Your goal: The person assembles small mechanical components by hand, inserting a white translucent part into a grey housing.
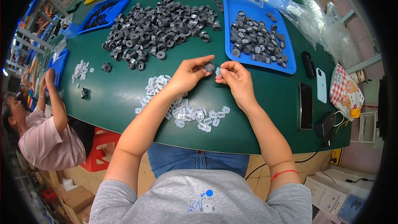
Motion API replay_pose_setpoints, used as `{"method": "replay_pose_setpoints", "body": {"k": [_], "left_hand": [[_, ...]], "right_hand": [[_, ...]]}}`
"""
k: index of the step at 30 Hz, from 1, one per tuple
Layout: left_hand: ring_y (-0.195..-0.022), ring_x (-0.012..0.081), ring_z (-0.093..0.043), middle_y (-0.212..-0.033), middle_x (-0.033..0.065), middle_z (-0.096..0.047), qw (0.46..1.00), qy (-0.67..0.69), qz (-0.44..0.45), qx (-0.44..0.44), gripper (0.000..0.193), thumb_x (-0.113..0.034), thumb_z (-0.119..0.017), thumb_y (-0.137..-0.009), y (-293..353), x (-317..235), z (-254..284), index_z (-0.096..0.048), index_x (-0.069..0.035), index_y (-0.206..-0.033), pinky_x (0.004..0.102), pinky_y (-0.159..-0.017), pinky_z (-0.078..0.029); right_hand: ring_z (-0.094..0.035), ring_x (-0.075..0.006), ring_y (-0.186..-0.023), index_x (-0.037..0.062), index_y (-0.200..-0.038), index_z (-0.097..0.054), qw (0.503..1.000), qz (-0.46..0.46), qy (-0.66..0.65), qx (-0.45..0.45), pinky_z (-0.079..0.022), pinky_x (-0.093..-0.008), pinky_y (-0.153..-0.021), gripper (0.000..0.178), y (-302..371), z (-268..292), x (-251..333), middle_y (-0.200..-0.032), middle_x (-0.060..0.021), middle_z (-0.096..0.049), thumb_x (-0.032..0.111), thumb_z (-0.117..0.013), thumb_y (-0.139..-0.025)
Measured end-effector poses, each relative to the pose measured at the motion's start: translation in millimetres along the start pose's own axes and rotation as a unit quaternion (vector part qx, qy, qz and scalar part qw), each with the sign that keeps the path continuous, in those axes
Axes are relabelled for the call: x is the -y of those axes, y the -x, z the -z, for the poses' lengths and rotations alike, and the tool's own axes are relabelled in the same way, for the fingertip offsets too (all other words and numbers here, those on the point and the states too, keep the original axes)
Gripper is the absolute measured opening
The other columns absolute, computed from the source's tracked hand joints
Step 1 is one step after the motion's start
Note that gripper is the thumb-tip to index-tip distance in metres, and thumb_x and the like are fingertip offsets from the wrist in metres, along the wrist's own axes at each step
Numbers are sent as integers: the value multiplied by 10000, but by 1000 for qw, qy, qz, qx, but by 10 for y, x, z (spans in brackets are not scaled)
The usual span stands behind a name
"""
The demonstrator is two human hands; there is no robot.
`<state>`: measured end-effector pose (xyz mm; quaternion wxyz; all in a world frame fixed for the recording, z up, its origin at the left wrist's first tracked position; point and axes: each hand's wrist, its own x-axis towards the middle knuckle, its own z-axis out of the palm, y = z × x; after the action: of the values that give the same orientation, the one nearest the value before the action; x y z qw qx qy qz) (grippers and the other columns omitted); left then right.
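Observation:
My left hand (192,73) pinches a dark grey round plastic cap (209,66) between thumb and fingers, its hollow side turned partly toward me. Just right of it, my right hand (235,79) grips a small clear plastic piece (218,71) by its edge. The two parts are close together; whether they touch I cannot tell. Under and beside my left forearm lies a loose pile of similar clear pieces (186,111). Beyond my hands spreads a big heap of dark grey caps (166,25). A blue tray (262,67) at the right holds more caps, some with pale inserts.
Right of the tray lie a black phone (305,105), a light blue phone (321,85), a black case (308,64) and a patterned pouch (346,91). Clear plastic bags (290,10) cover the far right. Another person (54,137) works at the left, beside small parts and trays.

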<state>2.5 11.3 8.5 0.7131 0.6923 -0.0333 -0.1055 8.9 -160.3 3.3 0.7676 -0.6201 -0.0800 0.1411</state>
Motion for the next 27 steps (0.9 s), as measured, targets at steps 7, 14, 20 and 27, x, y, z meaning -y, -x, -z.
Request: {"method": "replay_pose_setpoints", "body": {"k": [7,14,20,27], "left_hand": [[-1022,137,-513,-1217,135,-497,999,3,16,31,452,75,-457,-789,-7,-10,13,-463,-8,-1233,246,-867,-422],[-1040,138,-505,-1218,110,-503,999,-5,18,26,433,73,-439,-801,0,-22,-19,-467,-3,-1227,253,-867,-425],[-1020,138,-524,-1221,111,-502,999,-42,9,30,421,83,-436,-811,10,-1,-38,-466,3,-1223,253,-863,-433],[-833,130,-553,-1008,95,-559,997,-50,-51,3,401,76,-483,-778,23,83,-101,-550,-44,-1155,238,-755,-451]], "right_hand": [[-561,-101,-765,-31,-1059,-566,998,49,47,2,-483,-221,-707,234,-3,-30,-39,-880,-50,-559,16,-539,-832],[-566,-111,-778,-24,-1050,-583,966,175,186,-29,-471,-219,-675,255,20,-37,-74,-878,-71,-577,-23,-559,-796],[-619,-137,-711,-42,-922,-615,972,125,181,-79,-481,-241,-634,158,29,-47,-62,-835,-93,-635,32,-599,-783],[-613,-120,-711,-42,-879,-618,977,110,166,-75,-484,-231,-629,140,24,-56,-81,-787,-79,-639,42,-626,-767]]}}
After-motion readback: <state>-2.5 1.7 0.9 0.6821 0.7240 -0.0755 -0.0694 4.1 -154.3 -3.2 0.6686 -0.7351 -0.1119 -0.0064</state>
